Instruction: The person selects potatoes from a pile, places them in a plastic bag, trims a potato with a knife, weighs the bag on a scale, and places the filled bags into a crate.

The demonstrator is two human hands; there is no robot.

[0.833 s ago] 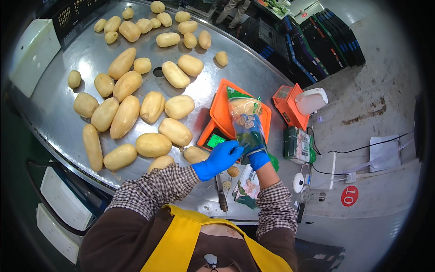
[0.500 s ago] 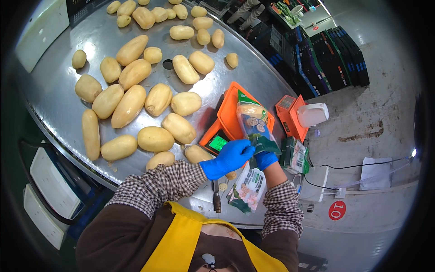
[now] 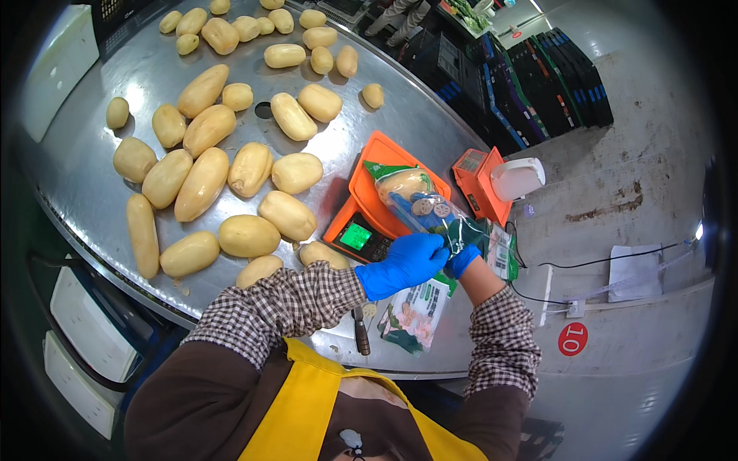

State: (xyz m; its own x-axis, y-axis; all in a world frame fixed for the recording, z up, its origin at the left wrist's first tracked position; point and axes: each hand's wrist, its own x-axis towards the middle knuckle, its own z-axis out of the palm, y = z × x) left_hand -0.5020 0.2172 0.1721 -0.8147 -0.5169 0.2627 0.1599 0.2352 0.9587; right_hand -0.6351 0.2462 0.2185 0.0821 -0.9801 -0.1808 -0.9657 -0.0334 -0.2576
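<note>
Over the orange scale (image 3: 367, 180) lies a clear and green printed plastic bag (image 3: 459, 230) with a peeled lotus root (image 3: 405, 184) in it. My left hand (image 3: 411, 263), blue-gloved, is closed in a pinch at the bag's near, open end. My right hand (image 3: 463, 261), also gloved, is at that end too, its fingers mostly covered by the film. Blue shows through the bag below the lotus root; whether that hand is inside or behind the film I cannot tell. A flat printed bag (image 3: 415, 316) and a wooden-handled knife (image 3: 360, 332) lie near my wrists.
Several peeled lotus roots (image 3: 250, 235) spread over the steel table (image 3: 338, 142) on the left and far side. A second orange scale (image 3: 483, 188) with a white container (image 3: 517, 179) stands at the right, beside a stack of printed bags (image 3: 503, 252). Black crates (image 3: 538, 88) stand beyond.
The near end of the bag has come toward the right, and the bag now lies more slanted over the scale. Both hands have shifted slightly right. The view has turned a little.
</note>
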